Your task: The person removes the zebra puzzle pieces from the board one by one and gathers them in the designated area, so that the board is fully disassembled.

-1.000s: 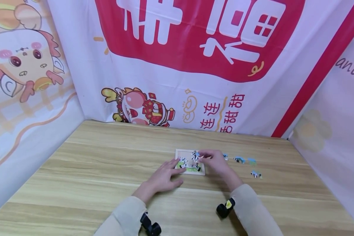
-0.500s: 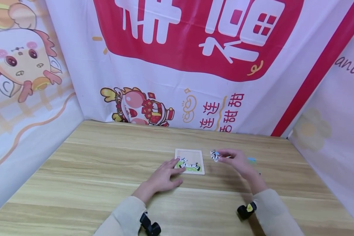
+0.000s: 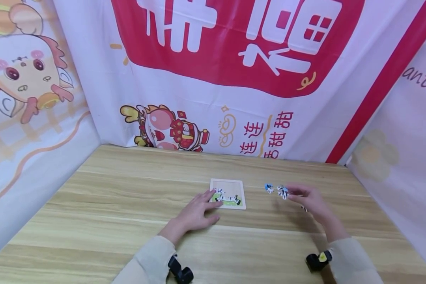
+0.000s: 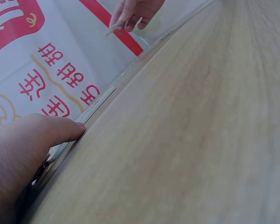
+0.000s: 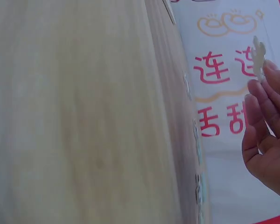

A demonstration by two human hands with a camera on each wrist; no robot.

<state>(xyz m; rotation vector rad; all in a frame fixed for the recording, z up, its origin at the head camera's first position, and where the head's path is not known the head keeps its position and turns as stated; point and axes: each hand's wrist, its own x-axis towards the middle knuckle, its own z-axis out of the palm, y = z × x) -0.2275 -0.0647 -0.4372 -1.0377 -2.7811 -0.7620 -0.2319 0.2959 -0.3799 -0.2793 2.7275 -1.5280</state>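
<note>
A small puzzle board (image 3: 232,185) with a pale frame lies on the table; zebra-patterned pieces (image 3: 229,199) fill its lower part. My left hand (image 3: 198,213) rests at the board's left side, fingers extended over its edge. In the left wrist view, the thumb of that left hand (image 4: 32,144) lies along the board's rim. Right of the board, my right hand (image 3: 312,203) pinches a black-and-white puzzle piece (image 3: 282,192) between thumb and fingers. The right wrist view shows this puzzle piece (image 5: 258,58) edge-on, raised above the table.
A loose blue-and-striped piece (image 3: 269,188) lies between the board and my right hand. Another striped piece (image 3: 304,209) shows partly beneath that hand. Printed cloth (image 3: 184,86) hangs along the back of the wooden table (image 3: 135,185) and both sides.
My right hand has moved right, away from over the board, carrying the pinched puzzle piece. The board's upper part is now uncovered. My left hand has stayed in place.
</note>
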